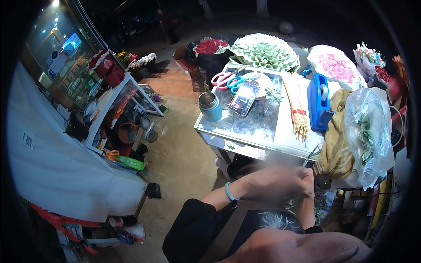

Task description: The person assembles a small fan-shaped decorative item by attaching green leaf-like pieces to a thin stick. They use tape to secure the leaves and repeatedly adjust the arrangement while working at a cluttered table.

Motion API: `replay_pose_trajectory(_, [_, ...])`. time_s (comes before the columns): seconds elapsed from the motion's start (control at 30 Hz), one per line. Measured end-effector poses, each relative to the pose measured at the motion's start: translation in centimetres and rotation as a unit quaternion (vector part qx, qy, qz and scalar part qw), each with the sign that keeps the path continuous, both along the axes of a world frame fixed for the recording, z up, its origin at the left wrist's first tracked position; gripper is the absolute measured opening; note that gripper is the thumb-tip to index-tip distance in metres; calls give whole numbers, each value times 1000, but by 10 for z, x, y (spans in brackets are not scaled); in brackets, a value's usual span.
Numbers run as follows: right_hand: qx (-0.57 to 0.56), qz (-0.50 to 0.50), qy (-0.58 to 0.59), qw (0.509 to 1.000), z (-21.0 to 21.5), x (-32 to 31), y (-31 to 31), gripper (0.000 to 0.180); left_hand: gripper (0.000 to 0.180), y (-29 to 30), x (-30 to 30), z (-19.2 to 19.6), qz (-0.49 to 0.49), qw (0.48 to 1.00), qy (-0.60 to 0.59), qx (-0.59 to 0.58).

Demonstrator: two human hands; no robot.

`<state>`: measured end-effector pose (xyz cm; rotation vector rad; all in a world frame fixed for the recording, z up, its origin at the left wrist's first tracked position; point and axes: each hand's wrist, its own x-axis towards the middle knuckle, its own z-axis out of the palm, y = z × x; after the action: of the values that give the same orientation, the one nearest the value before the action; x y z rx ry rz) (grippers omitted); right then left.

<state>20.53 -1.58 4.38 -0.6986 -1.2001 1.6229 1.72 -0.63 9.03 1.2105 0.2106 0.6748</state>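
Glass-topped desk at twelve o'clock carries two pairs of scissors, one phone, one steel flask, one bundle of sticks and one blue tape dispenser. Below it, the left hand and right hand press together, blurred, over something small at six o'clock; whether either grip is closed on it cannot be told. Steady, close fingerwork likely suits it best.

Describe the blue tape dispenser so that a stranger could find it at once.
Look at the white table ahead of the hands. Near its right edge, between the bundle of sticks and a brownish cloth, stands the tape dispenser. It is the only large solid blue block there.
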Motion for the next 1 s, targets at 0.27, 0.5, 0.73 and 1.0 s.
replay_pose_trajectory(0.27, [157, -135, -255, 944, -8, -5, 3, 10, 25, 6, 12, -65, 197, 968, 122, 93])
replay_pose_trajectory(0.5, [142, -172, -298, 928, -13, -2, -1, 10, 20, -1, 16, -81, 320, 901, 195, 218])
replay_pose_trajectory(0.73, [97, -164, -170, 967, -7, -4, -10, 7, 21, 0, 16, -62, 265, 929, 174, 190])
replay_pose_trajectory(1.0, [219, -104, -212, 947, 9, 4, -7, 1, 23, 8, 9, -73, 45, 995, 55, -69])
